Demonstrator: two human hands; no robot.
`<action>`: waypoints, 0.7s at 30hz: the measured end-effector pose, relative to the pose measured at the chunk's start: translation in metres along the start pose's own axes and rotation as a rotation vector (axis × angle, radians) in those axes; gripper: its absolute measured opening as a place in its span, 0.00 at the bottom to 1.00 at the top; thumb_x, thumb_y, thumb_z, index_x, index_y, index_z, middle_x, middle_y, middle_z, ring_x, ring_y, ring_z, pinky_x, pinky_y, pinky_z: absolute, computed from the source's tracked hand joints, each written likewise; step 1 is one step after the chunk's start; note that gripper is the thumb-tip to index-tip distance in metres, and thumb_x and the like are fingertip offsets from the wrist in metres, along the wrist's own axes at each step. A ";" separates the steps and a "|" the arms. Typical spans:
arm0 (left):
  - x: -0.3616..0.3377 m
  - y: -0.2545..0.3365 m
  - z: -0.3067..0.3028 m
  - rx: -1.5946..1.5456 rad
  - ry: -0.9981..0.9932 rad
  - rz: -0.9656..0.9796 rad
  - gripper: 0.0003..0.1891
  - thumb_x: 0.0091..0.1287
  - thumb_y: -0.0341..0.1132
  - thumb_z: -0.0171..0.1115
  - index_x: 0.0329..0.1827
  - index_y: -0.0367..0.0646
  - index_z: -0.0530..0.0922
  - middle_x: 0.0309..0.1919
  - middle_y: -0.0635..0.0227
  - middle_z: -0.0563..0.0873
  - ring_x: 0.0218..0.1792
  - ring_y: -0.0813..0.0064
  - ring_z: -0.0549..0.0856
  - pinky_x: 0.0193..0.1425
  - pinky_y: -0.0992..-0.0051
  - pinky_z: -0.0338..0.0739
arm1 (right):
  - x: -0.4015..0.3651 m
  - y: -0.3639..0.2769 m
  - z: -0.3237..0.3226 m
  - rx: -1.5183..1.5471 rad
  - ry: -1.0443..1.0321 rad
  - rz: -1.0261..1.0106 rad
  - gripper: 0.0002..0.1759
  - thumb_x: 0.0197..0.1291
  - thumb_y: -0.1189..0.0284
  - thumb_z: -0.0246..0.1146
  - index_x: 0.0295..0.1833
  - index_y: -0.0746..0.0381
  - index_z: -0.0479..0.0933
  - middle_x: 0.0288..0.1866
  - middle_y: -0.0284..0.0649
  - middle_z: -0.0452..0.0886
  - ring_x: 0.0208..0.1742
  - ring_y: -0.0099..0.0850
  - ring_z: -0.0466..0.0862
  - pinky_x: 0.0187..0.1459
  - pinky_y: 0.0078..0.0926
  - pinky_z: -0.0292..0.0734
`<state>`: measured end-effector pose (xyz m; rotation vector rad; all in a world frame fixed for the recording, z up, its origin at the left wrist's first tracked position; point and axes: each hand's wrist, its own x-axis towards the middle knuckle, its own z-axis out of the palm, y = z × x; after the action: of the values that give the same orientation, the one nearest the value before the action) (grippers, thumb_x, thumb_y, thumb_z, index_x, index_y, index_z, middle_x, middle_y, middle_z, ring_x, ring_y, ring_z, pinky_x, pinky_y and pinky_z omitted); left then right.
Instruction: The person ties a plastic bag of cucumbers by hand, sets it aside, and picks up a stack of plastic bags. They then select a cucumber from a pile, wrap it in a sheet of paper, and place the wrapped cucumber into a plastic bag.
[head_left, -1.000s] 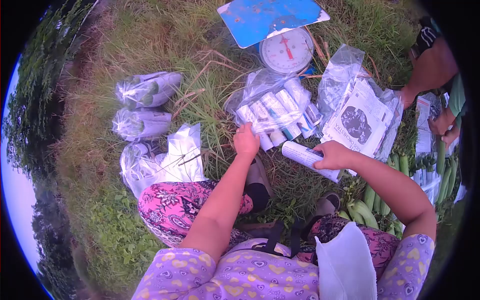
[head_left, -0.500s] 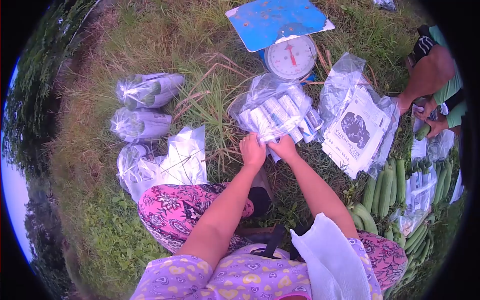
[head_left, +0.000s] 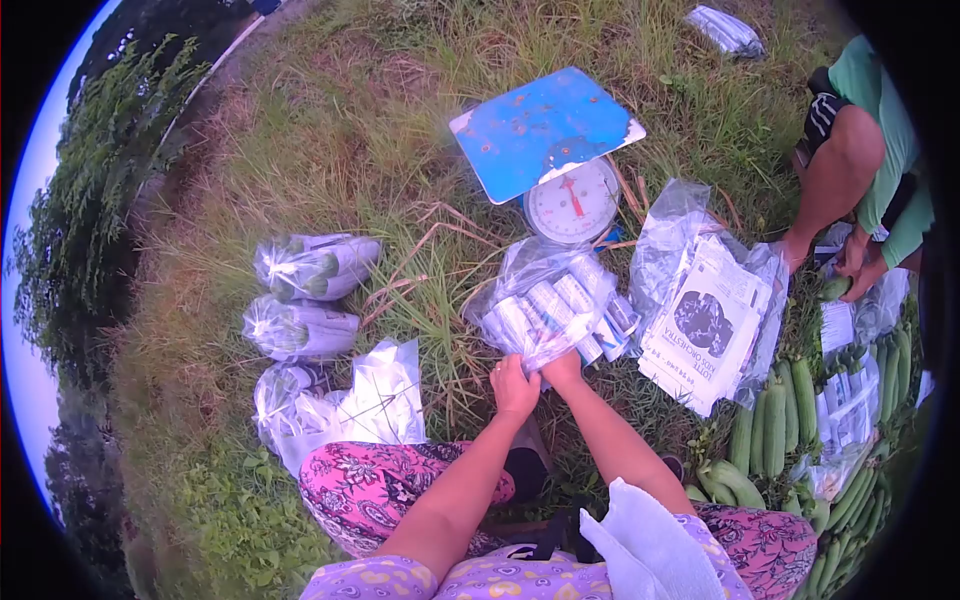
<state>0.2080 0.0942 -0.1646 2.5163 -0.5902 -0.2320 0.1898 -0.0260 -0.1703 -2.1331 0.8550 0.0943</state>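
A clear plastic bag [head_left: 545, 305] full of paper-wrapped rolls lies on the grass in front of me. My left hand [head_left: 514, 385], a ring on one finger, is closed on the gathered near end of the bag. Right beside it, my right hand [head_left: 562, 370] is also closed on the bag, its fingertips partly hidden by the plastic. What is inside the paper wraps cannot be seen. Just beyond the bag stands a dial scale [head_left: 572, 202] with a blue plate [head_left: 545, 130] on top.
Printed paper sheets [head_left: 706, 325] lie on plastic at the right. Long green gourds [head_left: 768, 425] are heaped farther right, near a co-worker's hands [head_left: 860, 265] holding one. Several filled bags [head_left: 318, 265] lie at the left, above a plastic bag with white sheets [head_left: 378, 395].
My view has tilted up, so everything sits lower in it and a wrapped bundle shows at the top right. Both hands stay on the bag, now slightly nearer each other.
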 end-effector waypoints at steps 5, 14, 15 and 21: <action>-0.007 0.023 -0.019 0.022 0.160 0.091 0.38 0.51 0.42 0.68 0.65 0.39 0.63 0.65 0.53 0.66 0.67 0.52 0.64 0.71 0.48 0.53 | -0.013 0.046 -0.032 -0.277 -0.203 -0.279 0.23 0.59 0.55 0.60 0.52 0.61 0.80 0.49 0.51 0.82 0.50 0.47 0.82 0.53 0.44 0.76; -0.036 0.116 -0.002 0.001 -0.111 0.505 0.40 0.57 0.45 0.66 0.70 0.43 0.58 0.74 0.54 0.53 0.75 0.51 0.53 0.71 0.38 0.45 | -0.115 0.097 -0.378 -0.656 -0.157 -0.119 0.26 0.54 0.56 0.64 0.54 0.59 0.81 0.49 0.48 0.83 0.52 0.46 0.82 0.55 0.41 0.76; -0.039 0.127 0.002 0.002 -0.134 0.549 0.40 0.57 0.46 0.66 0.71 0.43 0.58 0.74 0.53 0.53 0.75 0.51 0.53 0.71 0.38 0.45 | -0.136 0.111 -0.418 -0.576 -0.017 -0.058 0.26 0.54 0.56 0.64 0.55 0.60 0.80 0.51 0.49 0.83 0.53 0.46 0.82 0.56 0.40 0.75; -0.077 0.168 0.023 0.071 -0.256 0.805 0.39 0.58 0.45 0.66 0.70 0.41 0.59 0.73 0.51 0.55 0.74 0.51 0.54 0.73 0.43 0.45 | -0.340 0.196 -0.538 -0.199 0.570 0.263 0.23 0.55 0.67 0.65 0.55 0.66 0.79 0.47 0.48 0.84 0.46 0.39 0.85 0.51 0.32 0.78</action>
<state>0.0725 -0.0091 -0.0893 2.1131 -1.6609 -0.2252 -0.3046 -0.3122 0.1724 -2.2522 1.5094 -0.3219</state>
